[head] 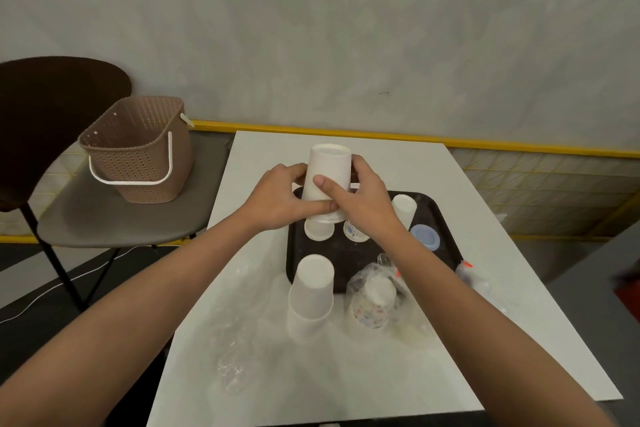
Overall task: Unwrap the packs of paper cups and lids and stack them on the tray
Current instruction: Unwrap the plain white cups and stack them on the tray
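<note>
Both hands hold one upside-down stack of white paper cups (327, 177) above the far part of the dark tray (360, 253). My left hand (280, 199) grips its left side and my right hand (360, 198) its right side. Under it on the tray stand a small white cup (318, 230), a patterned cup (355, 232), another white cup stack (404, 208) and a blue lid (426, 236). A white cup stack (311, 295) stands upside down at the tray's near edge. Beside it a plastic-wrapped pack of patterned cups (374, 298) stands on the table.
Crumpled clear wrappers (235, 350) lie on the white table (311, 392) near its left front. More wrap with a red tag (467, 274) lies right of the tray. A brown perforated basket (138, 149) sits on a chair (114, 218) to the left. A wall runs behind.
</note>
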Motion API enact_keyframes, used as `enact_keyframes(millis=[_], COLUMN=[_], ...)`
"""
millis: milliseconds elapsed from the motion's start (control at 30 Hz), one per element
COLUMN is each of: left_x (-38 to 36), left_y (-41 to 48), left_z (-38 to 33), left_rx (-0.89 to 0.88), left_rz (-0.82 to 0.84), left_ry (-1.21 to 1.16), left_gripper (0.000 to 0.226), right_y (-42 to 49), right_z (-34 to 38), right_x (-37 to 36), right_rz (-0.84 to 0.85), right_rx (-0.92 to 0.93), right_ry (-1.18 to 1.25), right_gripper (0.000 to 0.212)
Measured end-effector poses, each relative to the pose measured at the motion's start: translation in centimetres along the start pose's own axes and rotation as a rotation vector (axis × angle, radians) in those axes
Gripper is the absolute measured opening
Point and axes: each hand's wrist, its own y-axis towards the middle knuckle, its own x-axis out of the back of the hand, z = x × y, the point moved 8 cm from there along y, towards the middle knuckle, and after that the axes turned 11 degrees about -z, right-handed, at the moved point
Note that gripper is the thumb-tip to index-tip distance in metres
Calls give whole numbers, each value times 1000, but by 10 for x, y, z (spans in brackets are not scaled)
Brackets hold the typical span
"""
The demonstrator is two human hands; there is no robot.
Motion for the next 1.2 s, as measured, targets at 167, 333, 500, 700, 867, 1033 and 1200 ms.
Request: enact_keyframes(millis=[167, 333, 500, 700, 867, 1033, 1200], left_x=[-12, -34, -61, -87, -101, -115, -126], left_y=[40, 68, 85, 89, 89, 79, 75], left_z=[20, 48, 77, 113, 136, 147, 153], left_rx=[33, 135, 215, 259, 274, 238, 192], left_rz=[-22, -19, 7, 55, 74, 117, 123], left_ry=[75, 90, 86, 174, 227, 305, 402], left_gripper=[84, 93, 89, 89, 81, 81, 74], right_y=[44, 82, 106, 118, 118, 112, 106], right_z=[-11, -32, -58, -95, -119, -135, -151], right_x=[1, -11, -25, -35, -45, -51, -50], right_rz=[31, 133, 234, 313, 365, 413, 405], right_rx=[15, 18, 30, -19, -83, -87, -149], right_ry=[-47, -118, -171, -230, -206, -218, -199], right_gripper=[52, 57, 56, 46, 39, 42, 45])
